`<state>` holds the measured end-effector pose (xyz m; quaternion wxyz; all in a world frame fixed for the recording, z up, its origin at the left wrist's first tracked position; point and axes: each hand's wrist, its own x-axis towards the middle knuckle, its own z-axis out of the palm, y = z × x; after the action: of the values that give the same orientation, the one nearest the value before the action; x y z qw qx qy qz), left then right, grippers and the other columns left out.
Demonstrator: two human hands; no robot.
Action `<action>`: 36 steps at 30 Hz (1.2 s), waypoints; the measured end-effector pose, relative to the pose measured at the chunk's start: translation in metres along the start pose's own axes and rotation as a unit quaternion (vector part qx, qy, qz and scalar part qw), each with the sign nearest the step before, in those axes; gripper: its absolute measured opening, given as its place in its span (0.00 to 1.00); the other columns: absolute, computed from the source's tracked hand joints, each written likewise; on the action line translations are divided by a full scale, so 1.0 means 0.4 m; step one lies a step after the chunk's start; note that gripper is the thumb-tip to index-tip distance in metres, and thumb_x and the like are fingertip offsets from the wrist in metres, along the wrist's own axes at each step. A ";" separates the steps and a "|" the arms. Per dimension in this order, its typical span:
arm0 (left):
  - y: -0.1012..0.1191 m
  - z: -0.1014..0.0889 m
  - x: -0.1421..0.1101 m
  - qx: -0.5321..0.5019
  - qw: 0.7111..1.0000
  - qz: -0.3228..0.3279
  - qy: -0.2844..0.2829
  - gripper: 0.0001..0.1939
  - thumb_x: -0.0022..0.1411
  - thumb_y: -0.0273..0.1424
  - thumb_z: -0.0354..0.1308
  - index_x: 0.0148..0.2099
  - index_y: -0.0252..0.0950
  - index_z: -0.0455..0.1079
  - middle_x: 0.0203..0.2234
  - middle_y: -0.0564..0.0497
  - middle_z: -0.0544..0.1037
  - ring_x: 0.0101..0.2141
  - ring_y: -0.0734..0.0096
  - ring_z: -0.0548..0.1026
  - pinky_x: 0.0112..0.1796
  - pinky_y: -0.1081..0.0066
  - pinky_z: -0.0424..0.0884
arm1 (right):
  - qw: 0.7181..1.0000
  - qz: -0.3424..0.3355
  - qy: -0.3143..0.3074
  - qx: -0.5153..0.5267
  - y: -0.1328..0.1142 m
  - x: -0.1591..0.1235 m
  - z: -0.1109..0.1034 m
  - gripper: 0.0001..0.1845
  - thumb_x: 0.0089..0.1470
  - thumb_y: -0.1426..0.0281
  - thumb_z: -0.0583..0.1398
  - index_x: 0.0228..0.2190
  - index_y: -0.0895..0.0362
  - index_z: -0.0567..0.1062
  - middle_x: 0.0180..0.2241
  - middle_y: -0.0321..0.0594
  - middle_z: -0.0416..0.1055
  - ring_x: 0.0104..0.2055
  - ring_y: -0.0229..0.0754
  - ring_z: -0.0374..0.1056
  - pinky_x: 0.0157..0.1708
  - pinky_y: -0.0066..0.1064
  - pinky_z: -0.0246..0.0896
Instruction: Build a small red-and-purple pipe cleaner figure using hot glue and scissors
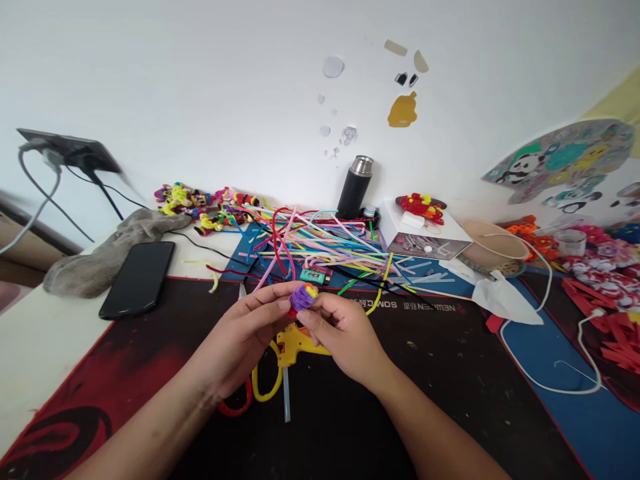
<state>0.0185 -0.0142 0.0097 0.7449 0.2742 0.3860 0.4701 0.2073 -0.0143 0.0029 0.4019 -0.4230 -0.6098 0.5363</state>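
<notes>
Between my two hands is a small pipe-cleaner piece [302, 299], coiled purple with yellow and orange-red at its upper end. My left hand [253, 320] pinches its left side between thumb and fingers. From the other side, the thumb and fingertips of my right hand [347, 330] close on its lower right edge. Beneath my hands lies a yellow hot glue gun [296, 344], partly covered, with a translucent glue stick [287, 397] poking out toward me. Scissors with a red and yellow handle [266, 398] lie beside it, mostly hidden under my left hand.
Behind my hands spreads a pile of coloured pipe cleaners [310, 240]. A black thermos [355, 187] and a white box [423, 233] stand at the wall. A phone [137, 280] lies left; a white cable [545, 390] and red strips [620, 340] lie right.
</notes>
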 end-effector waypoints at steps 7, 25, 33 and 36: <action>-0.008 0.004 0.005 -0.007 1.000 0.001 0.005 0.21 0.52 0.36 0.82 0.48 0.36 0.89 0.44 0.43 0.90 0.44 0.61 0.84 0.48 0.73 0.79 | 1.000 0.002 0.006 -0.017 0.006 -0.002 0.001 0.14 0.66 0.62 0.65 0.29 0.54 0.75 0.22 0.30 0.68 0.23 0.36 0.62 0.27 0.29 0.57; -0.018 -0.010 0.004 -0.005 1.000 0.010 -0.028 0.20 0.61 0.39 0.76 0.53 0.36 0.88 0.49 0.40 0.89 0.51 0.52 0.84 0.54 0.64 0.78 | 1.000 0.006 0.013 0.012 0.004 -0.005 0.004 0.11 0.65 0.62 0.65 0.32 0.55 0.78 0.21 0.29 0.67 0.23 0.36 0.61 0.25 0.28 0.55; -0.016 -0.018 0.008 -0.009 1.000 0.004 -0.024 0.19 0.61 0.37 0.76 0.53 0.35 0.87 0.51 0.39 0.89 0.54 0.51 0.84 0.57 0.64 0.78 | 1.000 -0.005 0.015 0.004 0.001 -0.005 0.003 0.12 0.65 0.62 0.65 0.31 0.55 0.77 0.22 0.30 0.67 0.23 0.36 0.61 0.26 0.29 0.55; -0.014 -0.017 0.006 -0.009 0.999 0.003 -0.030 0.19 0.62 0.36 0.75 0.53 0.34 0.88 0.51 0.39 0.89 0.53 0.51 0.84 0.57 0.64 0.78 | 1.000 -0.003 0.016 0.006 -0.002 -0.005 0.003 0.12 0.65 0.62 0.65 0.31 0.55 0.78 0.22 0.30 0.67 0.24 0.36 0.61 0.26 0.29 0.55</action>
<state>0.0164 -0.0139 0.0009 0.7572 0.2826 0.3582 0.4675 0.2067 -0.0168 0.0035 0.4161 -0.4269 -0.6013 0.5320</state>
